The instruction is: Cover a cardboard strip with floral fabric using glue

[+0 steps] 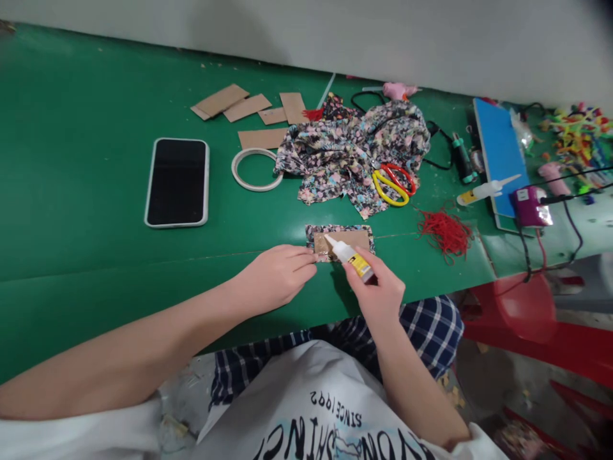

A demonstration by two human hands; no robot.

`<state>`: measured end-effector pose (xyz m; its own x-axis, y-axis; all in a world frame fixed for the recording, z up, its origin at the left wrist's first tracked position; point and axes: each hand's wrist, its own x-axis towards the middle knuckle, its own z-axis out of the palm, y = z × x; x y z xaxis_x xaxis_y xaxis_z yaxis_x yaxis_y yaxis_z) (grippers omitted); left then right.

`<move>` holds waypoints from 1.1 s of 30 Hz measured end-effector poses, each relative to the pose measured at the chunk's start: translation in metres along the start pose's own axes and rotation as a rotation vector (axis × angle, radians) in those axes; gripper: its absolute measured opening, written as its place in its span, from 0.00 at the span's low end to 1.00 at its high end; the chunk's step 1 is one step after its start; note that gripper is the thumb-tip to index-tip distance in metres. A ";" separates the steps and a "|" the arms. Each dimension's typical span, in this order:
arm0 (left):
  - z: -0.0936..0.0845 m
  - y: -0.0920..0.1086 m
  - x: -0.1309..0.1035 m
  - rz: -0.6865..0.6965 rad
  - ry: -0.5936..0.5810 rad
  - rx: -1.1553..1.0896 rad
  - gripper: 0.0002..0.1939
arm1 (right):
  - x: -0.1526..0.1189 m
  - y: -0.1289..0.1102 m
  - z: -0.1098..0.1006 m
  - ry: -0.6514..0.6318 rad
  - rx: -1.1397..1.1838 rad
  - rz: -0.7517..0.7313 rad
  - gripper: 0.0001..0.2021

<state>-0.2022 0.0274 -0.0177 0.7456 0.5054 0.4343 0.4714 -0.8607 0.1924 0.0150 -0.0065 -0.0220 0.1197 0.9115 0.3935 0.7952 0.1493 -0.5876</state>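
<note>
Brown cardboard (357,239) lies on floral cloth (339,228) on the counter (96,191), left hand (282,275) at one end, finger grip unclear, right hand (380,281) clamped on a glue bottle (353,257); gluing appears underway, next probably calling for firm pressing.

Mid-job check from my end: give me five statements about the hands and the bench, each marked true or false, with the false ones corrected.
1. The right hand holds a bottle with a yellow label. True.
2. The left hand holds a bottle too. False: its fingertips are at the left end of the cardboard on floral fabric.
3. The bottle's nozzle points toward the cardboard. True.
4. The scissors have blue handles. False: one loop is red, the other yellow.
5. The phone lies left of the tape roll in the picture. True.
</note>
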 end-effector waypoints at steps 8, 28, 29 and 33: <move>0.001 0.000 -0.001 -0.011 -0.009 -0.006 0.10 | 0.008 0.008 -0.013 0.119 -0.023 0.147 0.15; 0.001 -0.001 0.000 0.004 -0.004 -0.001 0.11 | 0.021 -0.001 -0.005 -0.286 0.232 0.206 0.14; 0.001 -0.001 0.000 0.005 -0.004 0.003 0.11 | 0.022 -0.001 -0.005 -0.260 0.236 0.215 0.14; 0.001 -0.001 0.000 0.003 -0.002 0.008 0.11 | 0.022 -0.001 -0.009 -0.260 0.285 0.254 0.14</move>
<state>-0.2025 0.0279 -0.0186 0.7483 0.5026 0.4330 0.4726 -0.8619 0.1836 0.0221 0.0099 -0.0070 0.1079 0.9932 0.0433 0.5607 -0.0248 -0.8277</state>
